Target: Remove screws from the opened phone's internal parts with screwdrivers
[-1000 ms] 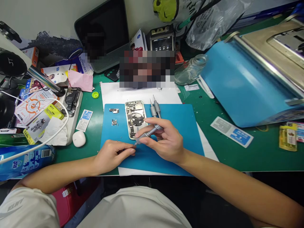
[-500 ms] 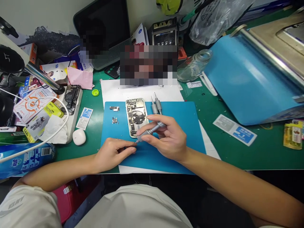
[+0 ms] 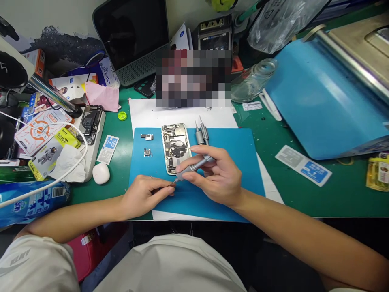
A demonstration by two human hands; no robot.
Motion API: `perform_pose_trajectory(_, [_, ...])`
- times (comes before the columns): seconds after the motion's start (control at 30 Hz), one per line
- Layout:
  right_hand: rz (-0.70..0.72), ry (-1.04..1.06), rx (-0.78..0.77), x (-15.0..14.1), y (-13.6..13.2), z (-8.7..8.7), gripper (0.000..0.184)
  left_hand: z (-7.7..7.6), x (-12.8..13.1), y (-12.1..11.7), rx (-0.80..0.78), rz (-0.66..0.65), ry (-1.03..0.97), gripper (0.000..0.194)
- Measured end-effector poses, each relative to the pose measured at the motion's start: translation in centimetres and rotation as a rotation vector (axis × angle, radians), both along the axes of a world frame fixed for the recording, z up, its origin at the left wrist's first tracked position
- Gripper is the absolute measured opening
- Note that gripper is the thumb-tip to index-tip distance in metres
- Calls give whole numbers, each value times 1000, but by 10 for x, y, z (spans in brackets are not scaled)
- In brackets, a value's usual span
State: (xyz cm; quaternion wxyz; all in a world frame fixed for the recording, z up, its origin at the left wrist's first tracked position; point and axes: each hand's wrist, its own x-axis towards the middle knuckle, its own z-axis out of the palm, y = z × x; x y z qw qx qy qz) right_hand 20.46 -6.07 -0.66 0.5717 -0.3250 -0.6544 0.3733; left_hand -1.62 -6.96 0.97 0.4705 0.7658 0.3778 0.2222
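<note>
Right hand [image 3: 223, 175] wraps the screwdriver [image 3: 194, 166], which slants down-left to the left hand [image 3: 145, 194], fingers pinched on a tiny part [image 3: 173, 185] I can't ID.

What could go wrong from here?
1. Jab: the screwdriver in the right hand has its tip right at the left hand's fingertips; a slip could poke them.
2. Lost parts: small loose components lie uncovered on the blue mat, so a brush of the left hand might scatter them.
3. Damage: the opened phone's internals are exposed beside the right hand's fingers; a knock might harm them.
</note>
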Motion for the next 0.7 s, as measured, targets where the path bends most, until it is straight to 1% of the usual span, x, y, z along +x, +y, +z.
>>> perform_pose_trajectory(0.23, [12,-11,-44,1,-1,0,43,2,1,0,-10,1,18,28])
perform_pose_trajectory(0.43, [-3,-12,-9,1,-1,1,43,1,1,0,5,4,30,25])
perform_pose_trajectory(0.6, [-1,37,-39,1,-1,3,43,-1,0,-1,11,15,30,21])
perform_pose_trajectory(0.7, [-4,31,-36,1,-1,2,43,0,0,0,10,6,18,21])
